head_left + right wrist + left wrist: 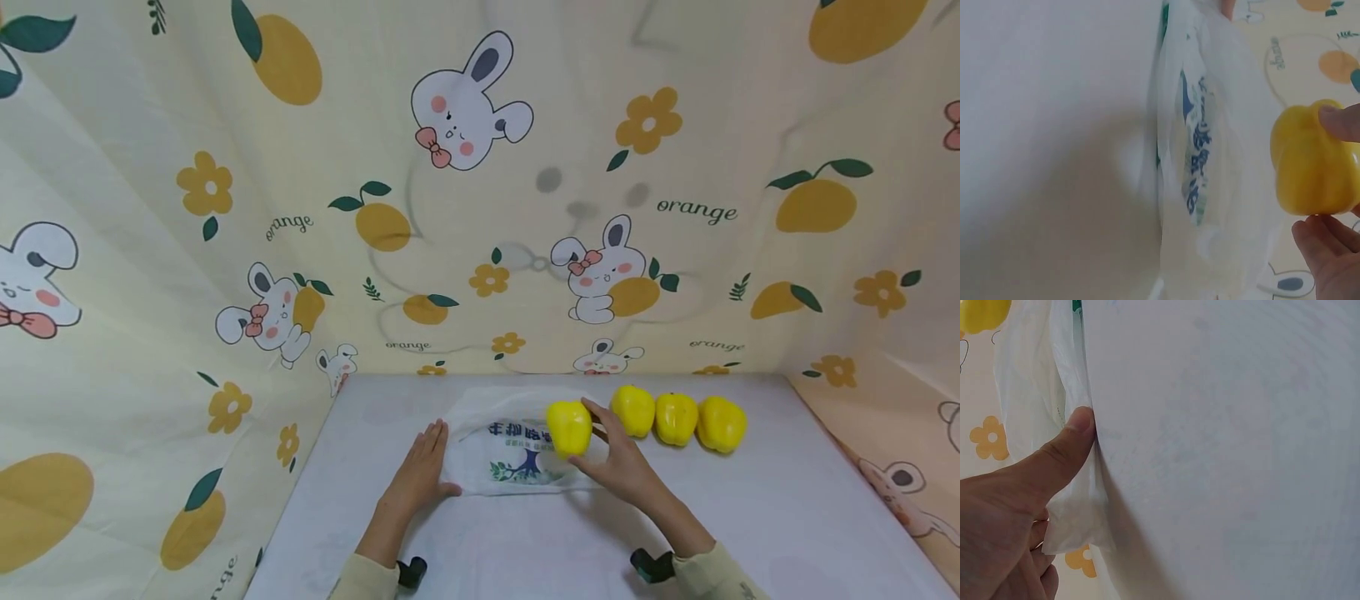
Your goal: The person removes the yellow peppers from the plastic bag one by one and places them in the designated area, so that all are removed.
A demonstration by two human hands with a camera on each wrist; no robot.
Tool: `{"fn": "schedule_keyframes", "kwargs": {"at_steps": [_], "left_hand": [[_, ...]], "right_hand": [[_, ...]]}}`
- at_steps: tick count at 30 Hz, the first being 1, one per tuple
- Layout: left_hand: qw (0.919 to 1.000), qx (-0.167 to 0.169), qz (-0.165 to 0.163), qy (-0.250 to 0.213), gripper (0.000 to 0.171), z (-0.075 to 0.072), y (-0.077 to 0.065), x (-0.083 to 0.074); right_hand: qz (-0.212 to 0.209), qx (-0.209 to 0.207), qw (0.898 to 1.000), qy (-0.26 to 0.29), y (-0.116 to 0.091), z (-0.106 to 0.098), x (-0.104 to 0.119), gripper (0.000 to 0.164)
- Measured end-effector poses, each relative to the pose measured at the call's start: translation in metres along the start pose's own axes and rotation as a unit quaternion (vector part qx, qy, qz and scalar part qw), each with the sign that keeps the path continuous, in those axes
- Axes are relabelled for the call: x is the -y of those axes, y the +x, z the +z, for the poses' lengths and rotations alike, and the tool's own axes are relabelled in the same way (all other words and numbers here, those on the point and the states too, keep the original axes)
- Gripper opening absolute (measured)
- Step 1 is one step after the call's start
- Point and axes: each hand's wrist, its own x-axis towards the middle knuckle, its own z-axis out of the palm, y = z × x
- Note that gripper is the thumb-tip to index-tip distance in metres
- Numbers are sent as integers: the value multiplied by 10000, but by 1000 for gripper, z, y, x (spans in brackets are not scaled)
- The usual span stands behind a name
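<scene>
A yellow bell pepper point(568, 428) is held by my right hand point(621, 463), above the right part of a white plastic bag point(471, 463). In the right wrist view the thumb and fingertips grip the pepper point(1311, 164) from opposite sides. The bag lies flat on the table, with dark blue lettering and a tree print partly covered by the pepper. My left hand point(417, 472) rests on the bag's left end, fingers straight and thumb spread. In the left wrist view its thumb lies against the thin bag point(1075, 528).
Three more yellow bell peppers, the left one point(633, 410), the middle one point(677, 418) and the right one point(722, 423), stand in a row right of the bag. A patterned curtain point(480, 208) closes off the back and sides of the white table point(517, 550).
</scene>
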Motion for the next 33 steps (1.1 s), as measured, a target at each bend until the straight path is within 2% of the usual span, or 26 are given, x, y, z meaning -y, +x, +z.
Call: {"fn": "schedule_keyframes", "kwargs": {"at_steps": [13, 20, 26, 33], "left_hand": [[9999, 58, -68, -135, 117, 1, 1, 0], [9999, 55, -44, -145, 118, 5, 3, 0], [9998, 52, -112, -129, 118, 7, 4, 2], [10000, 7, -31, -60, 118, 7, 3, 3]], "right_hand": [[-51, -134, 9996, -253, -9, -29, -15, 97], [226, -196, 9983, -501, -13, -45, -18, 98], [204, -268, 9980, -532, -15, -57, -23, 98], [358, -355, 9967, -638, -18, -73, -28, 100]]}}
